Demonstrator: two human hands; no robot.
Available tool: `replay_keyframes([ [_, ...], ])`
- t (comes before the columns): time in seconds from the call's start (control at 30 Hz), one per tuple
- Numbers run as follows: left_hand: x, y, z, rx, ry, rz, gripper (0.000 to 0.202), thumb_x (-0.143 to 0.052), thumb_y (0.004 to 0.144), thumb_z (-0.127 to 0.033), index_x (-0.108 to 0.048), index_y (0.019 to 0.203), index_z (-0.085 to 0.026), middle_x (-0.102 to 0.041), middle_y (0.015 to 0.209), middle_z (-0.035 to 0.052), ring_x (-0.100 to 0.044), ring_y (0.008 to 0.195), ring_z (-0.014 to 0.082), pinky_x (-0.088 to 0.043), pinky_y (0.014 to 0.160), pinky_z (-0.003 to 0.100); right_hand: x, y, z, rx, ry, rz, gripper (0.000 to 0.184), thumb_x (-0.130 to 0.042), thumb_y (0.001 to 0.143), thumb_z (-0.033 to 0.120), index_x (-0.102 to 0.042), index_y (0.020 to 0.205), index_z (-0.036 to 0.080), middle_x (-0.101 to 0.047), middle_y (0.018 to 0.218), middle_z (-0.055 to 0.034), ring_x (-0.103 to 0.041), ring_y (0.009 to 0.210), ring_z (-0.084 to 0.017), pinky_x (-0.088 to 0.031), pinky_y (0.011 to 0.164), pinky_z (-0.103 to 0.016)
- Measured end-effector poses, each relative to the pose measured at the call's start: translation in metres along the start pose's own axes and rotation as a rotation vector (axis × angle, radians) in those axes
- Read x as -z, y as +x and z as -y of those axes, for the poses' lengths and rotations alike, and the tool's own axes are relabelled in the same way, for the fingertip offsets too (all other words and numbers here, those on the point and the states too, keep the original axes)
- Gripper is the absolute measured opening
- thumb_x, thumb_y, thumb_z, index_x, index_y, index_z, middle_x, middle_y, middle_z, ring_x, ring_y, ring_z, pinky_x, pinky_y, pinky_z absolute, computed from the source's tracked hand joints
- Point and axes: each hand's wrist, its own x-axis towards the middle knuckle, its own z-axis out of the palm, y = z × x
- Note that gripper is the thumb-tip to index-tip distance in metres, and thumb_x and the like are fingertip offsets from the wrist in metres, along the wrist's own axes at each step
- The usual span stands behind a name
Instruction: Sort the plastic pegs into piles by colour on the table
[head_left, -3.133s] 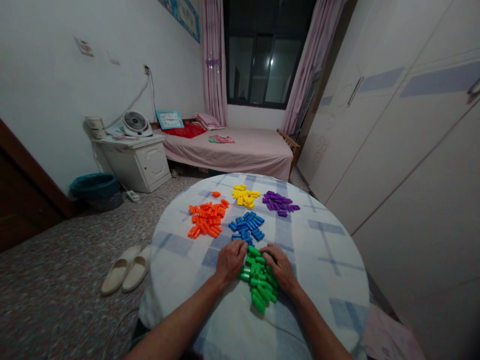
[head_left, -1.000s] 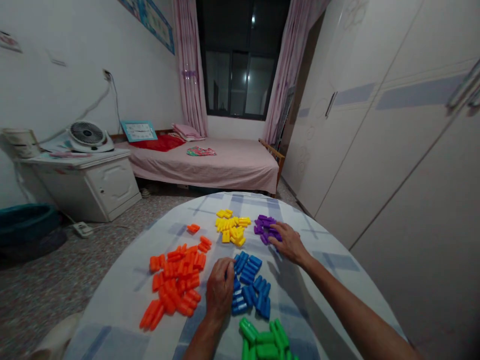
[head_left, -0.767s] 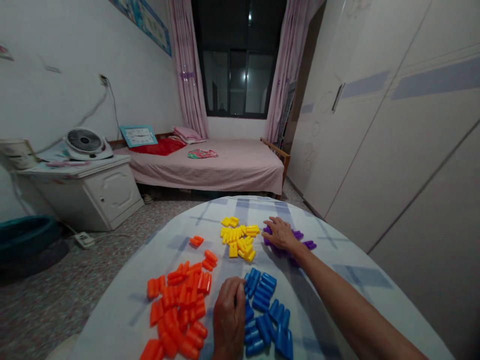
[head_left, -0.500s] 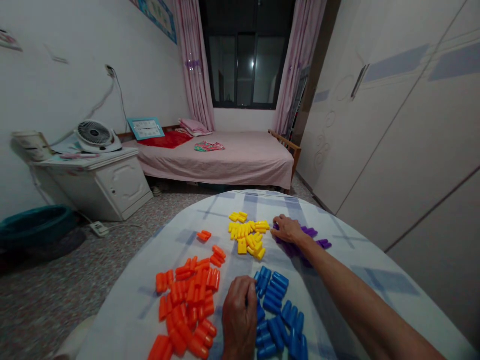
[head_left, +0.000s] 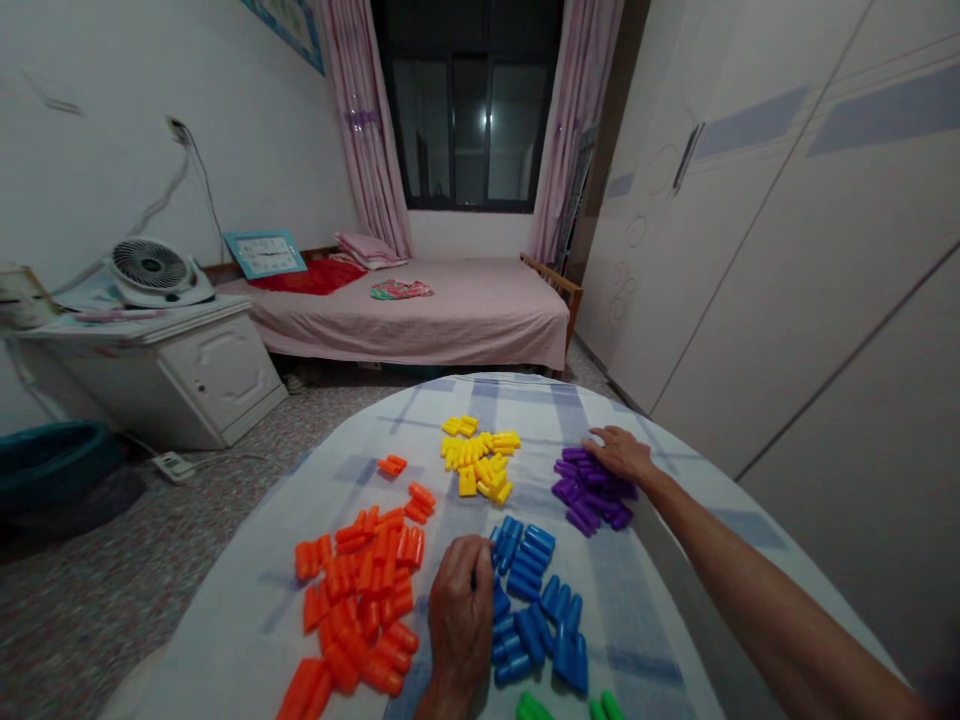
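Small shiny plastic pieces with rounded tube-like ends lie sorted by colour on the table. My left hand (head_left: 459,610) rests curled closed on the cloth, between the orange pieces (head_left: 367,575) and the blue pieces (head_left: 529,630), its edge touching the blue ones; what its fingers hold, if anything, is hidden. At the far right, my right hand (head_left: 621,452) reaches over the back edge of the purple pieces (head_left: 589,495). Its fingers are spread, and nothing shows in them. Yellow pieces (head_left: 480,455) form a pile left of the purple one.
The round table has a white and blue checked cloth (head_left: 315,500). Green pieces (head_left: 534,706) show at the near edge. Beyond stand a bed (head_left: 465,325), a white cabinet (head_left: 217,385) with a fan (head_left: 154,268), and a wardrobe (head_left: 787,300) on the right.
My right hand has moved from the left side of the purple pile to its far right edge, uncovering the pieces. The view has shifted slightly, bringing green pieces in. My left hand stays put.
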Motion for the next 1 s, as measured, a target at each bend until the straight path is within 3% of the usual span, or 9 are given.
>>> replay_keyframes([
  [0.1,0.001,0.000,-0.001,0.000,-0.002,0.010,0.036,-0.034,0.093,-0.039,-0.063,0.084,-0.020,-0.061,0.087,0.0016,-0.056,0.086,0.0095,-0.044,0.080,0.020,-0.005,0.000,-0.014,0.030,0.040,0.064,0.055,-0.028,0.089,0.050,-0.058,0.125,0.020,-0.051,0.133,-0.0115,-0.049,0.124,-0.026,-0.040,0.103,-0.045],
  [0.23,0.001,0.000,-0.002,0.001,0.002,0.015,0.035,-0.034,0.093,-0.038,-0.063,0.085,-0.020,-0.061,0.088,0.0016,-0.056,0.088,0.0098,-0.043,0.082,0.020,-0.002,-0.013,-0.016,0.166,0.085,0.118,0.052,-0.029,0.090,0.046,-0.058,0.124,0.019,-0.056,0.128,-0.0068,-0.052,0.120,-0.016,-0.039,0.107,-0.027],
  [0.37,0.001,0.000,-0.002,0.005,0.019,0.006,0.035,-0.034,0.093,-0.039,-0.062,0.084,-0.020,-0.061,0.087,0.0013,-0.056,0.086,0.0100,-0.043,0.081,0.021,0.004,-0.038,-0.005,0.221,0.083,0.008,0.059,-0.034,0.087,0.055,-0.053,0.131,0.020,-0.049,0.135,-0.0091,-0.047,0.126,-0.021,-0.036,0.110,-0.036],
  [0.43,0.001,0.000,-0.002,-0.012,0.025,0.004,0.035,-0.034,0.093,-0.038,-0.062,0.083,-0.019,-0.061,0.086,0.0014,-0.056,0.085,0.0102,-0.044,0.080,0.021,0.003,-0.054,0.005,0.315,0.042,-0.068,0.060,-0.041,0.084,0.058,-0.051,0.133,0.025,-0.044,0.140,-0.0077,-0.041,0.131,-0.024,-0.033,0.111,-0.042],
  [0.6,0.001,0.001,-0.002,-0.068,0.047,-0.015,0.037,-0.034,0.093,-0.038,-0.062,0.081,-0.018,-0.062,0.086,0.0023,-0.057,0.084,0.0107,-0.045,0.079,0.022,-0.012,-0.090,0.032,0.508,-0.074,-0.032,0.052,-0.054,0.080,0.047,-0.052,0.130,0.033,-0.035,0.147,-0.0026,-0.024,0.140,-0.027,-0.019,0.114,-0.052],
  [0.67,0.002,0.000,-0.001,-0.071,0.048,-0.018,0.037,-0.034,0.093,-0.038,-0.062,0.079,-0.018,-0.062,0.086,0.0022,-0.057,0.085,0.0106,-0.045,0.079,0.022,-0.015,-0.100,0.037,0.486,-0.076,-0.054,0.047,-0.052,0.083,0.041,-0.053,0.129,0.033,-0.035,0.148,-0.0023,-0.023,0.140,-0.027,-0.018,0.114,-0.052],
  [0.77,0.002,0.000,0.000,-0.076,0.043,-0.023,0.036,-0.035,0.092,-0.039,-0.062,0.080,-0.018,-0.062,0.086,0.0021,-0.057,0.085,0.0106,-0.045,0.080,0.022,-0.019,-0.120,0.035,0.403,-0.019,-0.192,0.049,-0.048,0.085,0.038,-0.050,0.133,0.031,-0.035,0.148,-0.0025,-0.025,0.140,-0.025,-0.022,0.114,-0.047],
  [0.87,0.002,0.000,0.001,-0.084,0.032,-0.025,0.036,-0.034,0.093,-0.039,-0.063,0.083,-0.018,-0.062,0.086,0.0022,-0.057,0.085,0.0106,-0.045,0.080,0.023,-0.028,-0.150,0.017,0.327,0.050,-0.313,0.049,-0.042,0.088,0.042,-0.049,0.134,0.027,-0.038,0.146,-0.0026,-0.031,0.137,-0.022,-0.030,0.113,-0.041],
  [1.0,0.002,0.000,-0.001,-0.115,0.022,-0.042,0.037,-0.033,0.092,-0.038,-0.063,0.083,-0.018,-0.062,0.087,0.0030,-0.057,0.085,0.0110,-0.045,0.081,0.023,-0.054,-0.197,-0.016,0.225,0.070,-0.300,0.051,-0.040,0.087,0.043,-0.050,0.133,0.024,-0.043,0.142,-0.0044,-0.039,0.133,-0.021,-0.037,0.110,-0.039],
])
